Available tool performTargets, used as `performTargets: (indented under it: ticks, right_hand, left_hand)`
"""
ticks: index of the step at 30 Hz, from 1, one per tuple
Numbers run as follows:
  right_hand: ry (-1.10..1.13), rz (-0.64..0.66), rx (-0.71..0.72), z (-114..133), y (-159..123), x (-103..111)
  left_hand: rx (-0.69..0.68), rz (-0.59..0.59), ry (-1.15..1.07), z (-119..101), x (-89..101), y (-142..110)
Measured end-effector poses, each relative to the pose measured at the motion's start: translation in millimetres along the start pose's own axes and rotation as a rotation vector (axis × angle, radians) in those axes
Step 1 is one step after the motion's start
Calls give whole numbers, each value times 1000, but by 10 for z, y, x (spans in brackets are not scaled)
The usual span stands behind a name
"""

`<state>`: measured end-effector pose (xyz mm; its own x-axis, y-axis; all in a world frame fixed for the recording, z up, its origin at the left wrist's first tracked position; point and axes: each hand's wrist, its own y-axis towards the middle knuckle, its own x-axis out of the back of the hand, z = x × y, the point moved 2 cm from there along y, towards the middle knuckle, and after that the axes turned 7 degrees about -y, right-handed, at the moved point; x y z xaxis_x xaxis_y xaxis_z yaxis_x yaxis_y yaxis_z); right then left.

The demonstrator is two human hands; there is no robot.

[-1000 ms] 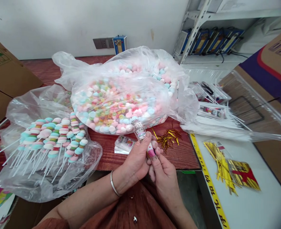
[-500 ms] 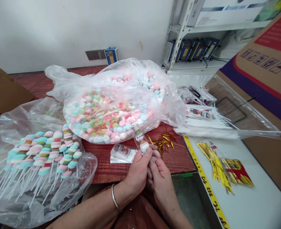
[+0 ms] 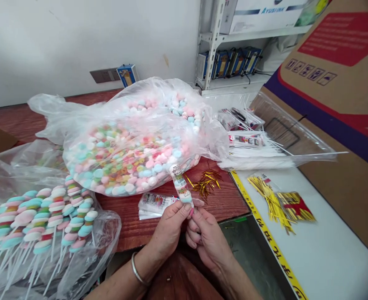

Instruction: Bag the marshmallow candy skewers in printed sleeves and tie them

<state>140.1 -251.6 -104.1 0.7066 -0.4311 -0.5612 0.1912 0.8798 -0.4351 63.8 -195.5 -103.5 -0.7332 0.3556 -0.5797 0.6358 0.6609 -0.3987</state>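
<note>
A marshmallow candy stick in a clear printed bag points up and away from me, its lower marshmallow pale blue and white. My left hand pinches the bag just below the candy. My right hand has its thumb and fingers closed at the bag's lower end, against the left fingertips; the stick itself is hidden there. Beyond the hands lies a pile of gold twist ties. A stack of flat printed bags rests on the red-brown table to the left.
A big clear bag of loose marshmallows and gummy rings fills the table's back. Several finished candy sticks lie on plastic at left. Right are white sticks, yellow twist ties on a white surface, and a large cardboard box.
My view has swung to the right. Both hands have slid down the bag, so more of the candy shows above the fingers, and the fingertips now meet at its lower end.
</note>
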Motion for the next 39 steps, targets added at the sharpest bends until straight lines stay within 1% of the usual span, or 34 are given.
performTargets:
  ticks: [3,4,6,8,10,12,13,14,15,18,19,20,21,23,24,26,28,29,30,31,33,34,35,36,37,39]
  right_hand:
    - [-215,-80,118,-65,9,1]
    - [-250,-99,146,-82,13,3]
    - [-206,-85,140,-105,19,8]
    - [-55,4,71,-107,17,10]
    - [87,133,-31,-97,6,7]
    - [149,242,-138,-99,-4,3]
    - [145,258,-165,-106,-5,3]
    - [113,241,-162,-116,-1,7]
    - [59,198,-126,-125,5,11]
    - [-118,0,67,-148,8,16]
    - [-124,-25,103,-159,-1,8]
    - [-90,-15,107,-177,-11,-5]
    - [-27,24,86,-199,-23,-20]
    - [106,135,10,-247,-48,-51]
    - [134,176,-23,-266,-57,-59]
    - [30,206,-34,-280,-61,-49]
    - [-171,202,1,-242,-46,0]
    - [-317,177,55,-194,-32,42]
    - [-488,125,139,-126,-15,95]
    - [-674,41,242,-41,5,156]
    - [-1085,-211,451,143,53,284]
    - [-1254,-343,519,224,87,341]
    - [-1362,-447,546,288,133,392]
    - [-1430,-524,547,336,189,433]
    - [-1469,-576,538,369,251,464]
    - [-1496,-628,519,400,378,492]
  left_hand:
    - [-36,-57,-9,8,10,16]
    - [-36,-62,-9,3,6,16]
    - [-9,-36,-40,-23,-2,6]
    - [26,25,-121,-63,2,-14]
    - [64,75,-198,-94,25,-32]
    - [80,63,-230,-96,62,-36]
    - [82,37,-230,-85,81,-34]
    - [79,4,-220,-70,96,-31]
    - [69,-29,-199,-55,106,-28]
    - [25,-90,-98,-45,106,-39]
    - [9,-99,-79,-57,104,-50]
    - [2,-96,-83,-72,102,-64]
    - [14,-78,-106,-85,102,-79]
    - [69,-15,-176,-96,110,-103]
    - [91,8,-209,-93,123,-109]
    - [106,-2,-243,-78,165,-103]
    - [79,-51,-235,-77,215,-76]
    - [44,-76,-217,-93,239,-59]
    - [-5,-100,-185,-121,262,-43]
    - [-69,-131,-147,-160,285,-29]
    - [-190,-211,-73,-244,331,-16]
    - [-222,-245,-38,-276,353,-14]
    - [-237,-269,-6,-297,374,-15]
    - [-242,-285,23,-307,393,-16]
    - [-247,-292,54,-307,412,-18]
    - [-261,-292,119,-291,452,-21]
